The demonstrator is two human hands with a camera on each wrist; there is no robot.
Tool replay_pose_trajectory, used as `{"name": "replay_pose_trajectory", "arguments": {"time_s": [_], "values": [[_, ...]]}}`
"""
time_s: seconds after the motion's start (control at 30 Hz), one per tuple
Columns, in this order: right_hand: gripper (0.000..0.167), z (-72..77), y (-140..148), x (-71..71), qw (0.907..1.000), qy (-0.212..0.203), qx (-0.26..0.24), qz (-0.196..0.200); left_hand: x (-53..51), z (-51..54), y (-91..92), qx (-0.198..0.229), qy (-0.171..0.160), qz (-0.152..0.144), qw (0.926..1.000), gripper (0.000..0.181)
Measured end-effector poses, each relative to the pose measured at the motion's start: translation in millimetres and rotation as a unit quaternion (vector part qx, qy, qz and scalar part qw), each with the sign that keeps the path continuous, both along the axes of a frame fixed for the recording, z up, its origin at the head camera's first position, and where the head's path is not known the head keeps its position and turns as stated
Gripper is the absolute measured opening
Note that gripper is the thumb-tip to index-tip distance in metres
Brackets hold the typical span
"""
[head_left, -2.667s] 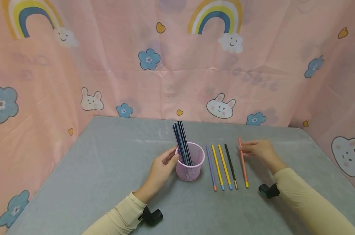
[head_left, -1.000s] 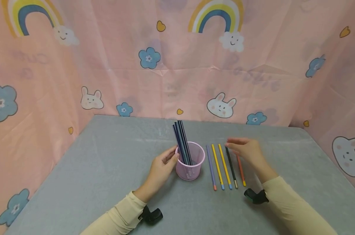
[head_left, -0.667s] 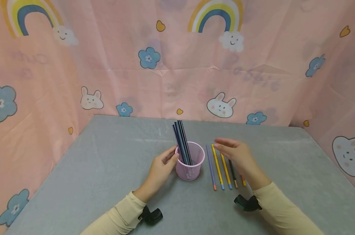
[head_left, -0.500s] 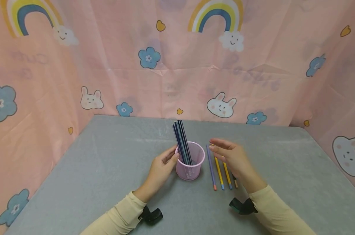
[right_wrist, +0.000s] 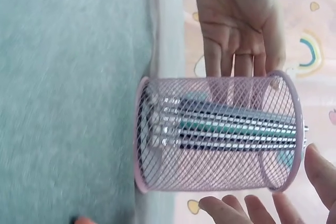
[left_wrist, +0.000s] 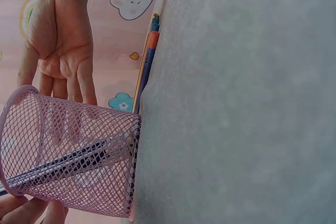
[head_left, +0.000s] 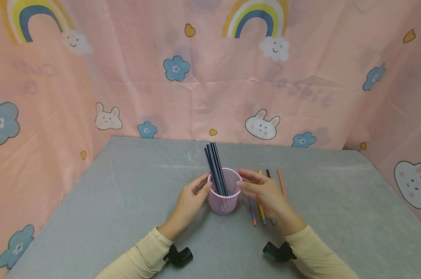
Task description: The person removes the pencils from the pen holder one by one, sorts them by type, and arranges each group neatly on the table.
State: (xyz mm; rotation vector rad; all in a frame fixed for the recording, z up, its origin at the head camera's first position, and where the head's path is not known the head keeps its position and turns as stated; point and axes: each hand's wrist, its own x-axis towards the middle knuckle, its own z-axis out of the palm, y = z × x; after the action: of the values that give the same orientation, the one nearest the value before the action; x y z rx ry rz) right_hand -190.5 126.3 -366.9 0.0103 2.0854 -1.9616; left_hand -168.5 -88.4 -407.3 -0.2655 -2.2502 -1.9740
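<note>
A pink mesh pencil holder (head_left: 222, 204) stands upright on the table, with several dark striped pencils (head_left: 214, 170) leaning left inside it. My left hand (head_left: 191, 201) grips the holder's left side, thumb at the front of the rim and fingers spread along the mesh. At the opposite side, my right hand (head_left: 271, 197) has its thumb and fingers spread beside the rim; firm contact cannot be made out. Partly hidden below that hand lie a purple pencil (head_left: 253, 213) and two yellow pencils, one showing its lower end (head_left: 262, 214). A black pencil (head_left: 268, 173) and a coral pencil (head_left: 280, 179) show beyond it.
The grey table (head_left: 126, 201) reaches back to a pink printed curtain (head_left: 210, 97), which also hangs at both sides. Black wrist cameras sit under the left sleeve (head_left: 140, 252) and the right sleeve (head_left: 318, 252).
My right hand has let go of the coral pencil, left lying right of the black one, and moved left over the row to the holder. My left hand stays at the holder.
</note>
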Motion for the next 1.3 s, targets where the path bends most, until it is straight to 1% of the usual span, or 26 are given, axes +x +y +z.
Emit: {"name": "replay_pose_trajectory", "arguments": {"time_s": [0.1,0.33,0.53,0.7,0.87,1.03,1.3], "values": [[0.054,-0.5,-3.3,0.9,1.0,-0.005,0.003,-0.002,0.2,-0.4,0.0,0.0,0.002,0.0,1.0,0.043],[0.06,-2.8,-7.0,3.5,0.9997,0.001,-0.006,0.022,-0.3,-1.8,0.6,0.0,0.004,0.002,1.0,0.042],[0.061,-5.9,-8.3,3.6,0.9998,-0.003,-0.006,0.021,-1.0,-3.1,-0.6,-0.01,0.001,0.001,0.9999,0.043],[0.061,-7.7,-7.1,1.7,0.9997,-0.002,-0.009,0.024,-1.1,-1.2,-1.6,-0.016,-0.001,0.0,0.9999,0.044],[0.06,-8.2,-6.0,0.2,0.9996,0.003,-0.002,0.027,-1.1,1.1,-1.6,-0.019,0.001,0.002,0.9998,0.044],[0.059,-8.1,-6.2,0.1,0.9994,0.006,-0.003,0.033,-1.0,0.9,-1.5,-0.018,0.002,0.003,0.9998,0.044],[0.058,-9.9,-6.2,0.8,0.9994,0.002,-0.002,0.035,0.3,1.1,-1.4,-0.012,-0.013,0.0,0.9998,0.044]]}}
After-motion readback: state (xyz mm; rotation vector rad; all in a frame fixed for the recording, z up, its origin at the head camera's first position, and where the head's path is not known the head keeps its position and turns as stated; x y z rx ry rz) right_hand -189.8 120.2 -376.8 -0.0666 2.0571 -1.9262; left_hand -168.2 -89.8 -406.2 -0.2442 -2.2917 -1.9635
